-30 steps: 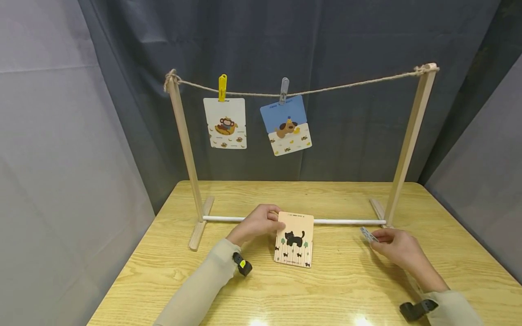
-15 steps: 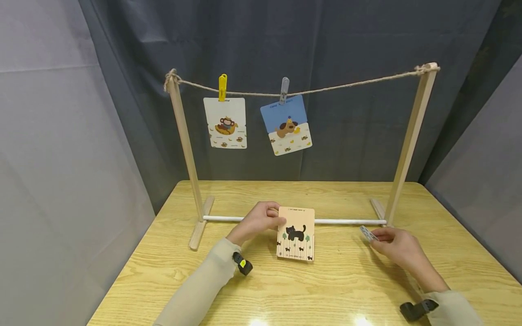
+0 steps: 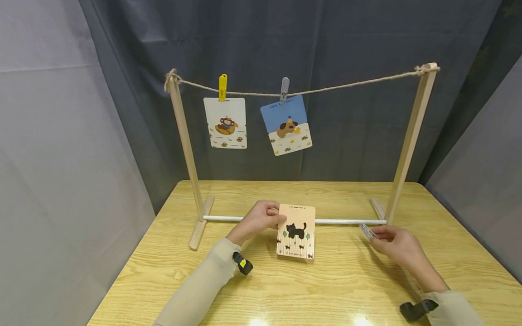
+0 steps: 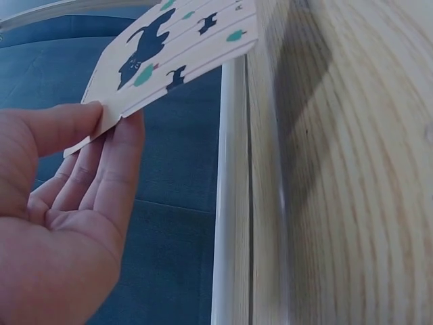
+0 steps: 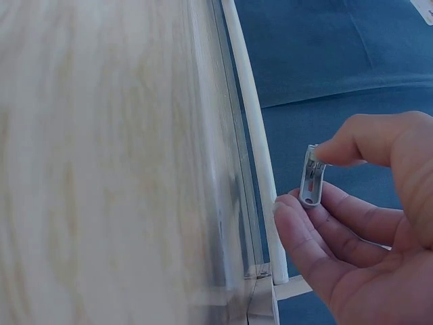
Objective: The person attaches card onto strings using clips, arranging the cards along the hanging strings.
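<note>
My left hand [image 3: 261, 218] pinches a peach card with a black cat [image 3: 296, 231] by its left edge, thumb in front and fingers behind. In the left wrist view the card [image 4: 169, 54] is tilted, raised off the wooden tabletop. My right hand [image 3: 397, 244] holds a grey clothespin [image 3: 368, 231] between thumb and fingers, near the foot of the right post. The right wrist view shows this clothespin [image 5: 312, 176] pinched with the thumb at one end. A monkey card [image 3: 225, 123] and a blue dog card [image 3: 286, 125] hang from the twine.
Twine [image 3: 350, 86] runs between two wooden posts [image 3: 411, 140], joined low down by a white rod [image 3: 346, 222]. A yellow clothespin [image 3: 222, 87] and another grey clothespin [image 3: 284, 90] grip the twine. A dark curtain [image 3: 350, 136] hangs behind the wooden table [image 3: 338, 290].
My left hand has raised the cat card slightly and turned it more upright. My right hand stays in place, while the clothespin in it has turned a little.
</note>
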`<action>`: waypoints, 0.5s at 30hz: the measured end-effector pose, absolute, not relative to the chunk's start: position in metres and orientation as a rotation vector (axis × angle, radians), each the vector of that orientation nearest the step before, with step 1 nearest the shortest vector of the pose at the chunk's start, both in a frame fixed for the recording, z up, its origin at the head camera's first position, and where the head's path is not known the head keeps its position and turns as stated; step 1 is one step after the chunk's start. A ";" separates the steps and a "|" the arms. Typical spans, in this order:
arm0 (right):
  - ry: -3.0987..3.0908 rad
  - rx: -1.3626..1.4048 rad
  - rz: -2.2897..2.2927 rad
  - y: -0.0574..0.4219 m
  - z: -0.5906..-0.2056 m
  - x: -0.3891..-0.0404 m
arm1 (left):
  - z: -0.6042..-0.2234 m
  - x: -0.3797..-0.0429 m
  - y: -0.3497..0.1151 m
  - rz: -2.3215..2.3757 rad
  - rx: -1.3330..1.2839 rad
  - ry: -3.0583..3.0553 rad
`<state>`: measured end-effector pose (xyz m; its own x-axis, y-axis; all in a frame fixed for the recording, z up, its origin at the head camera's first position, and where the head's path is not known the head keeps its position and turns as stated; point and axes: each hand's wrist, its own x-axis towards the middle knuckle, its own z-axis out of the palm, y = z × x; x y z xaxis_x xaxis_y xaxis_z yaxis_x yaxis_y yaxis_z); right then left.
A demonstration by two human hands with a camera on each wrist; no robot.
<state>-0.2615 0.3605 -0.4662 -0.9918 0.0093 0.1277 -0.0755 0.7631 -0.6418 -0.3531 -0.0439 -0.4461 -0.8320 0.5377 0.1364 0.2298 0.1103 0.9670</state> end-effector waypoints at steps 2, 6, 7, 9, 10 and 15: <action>-2.823 0.057 1.046 0.360 -0.466 -0.262 | -0.446 -0.353 -0.044 1.787 0.776 2.139; -2.798 0.066 1.061 0.359 -0.465 -0.262 | -0.445 -0.353 -0.045 1.785 0.784 2.135; -2.794 0.065 1.062 0.359 -0.465 -0.262 | -0.445 -0.353 -0.045 1.783 0.784 2.135; -2.786 0.065 1.066 0.358 -0.464 -0.262 | -0.444 -0.353 -0.045 1.783 0.783 2.135; -2.784 0.066 1.064 0.358 -0.464 -0.261 | -0.444 -0.353 -0.045 1.784 0.783 2.132; -2.776 0.065 1.078 0.356 -0.463 -0.261 | -0.443 -0.353 -0.045 1.801 0.772 2.116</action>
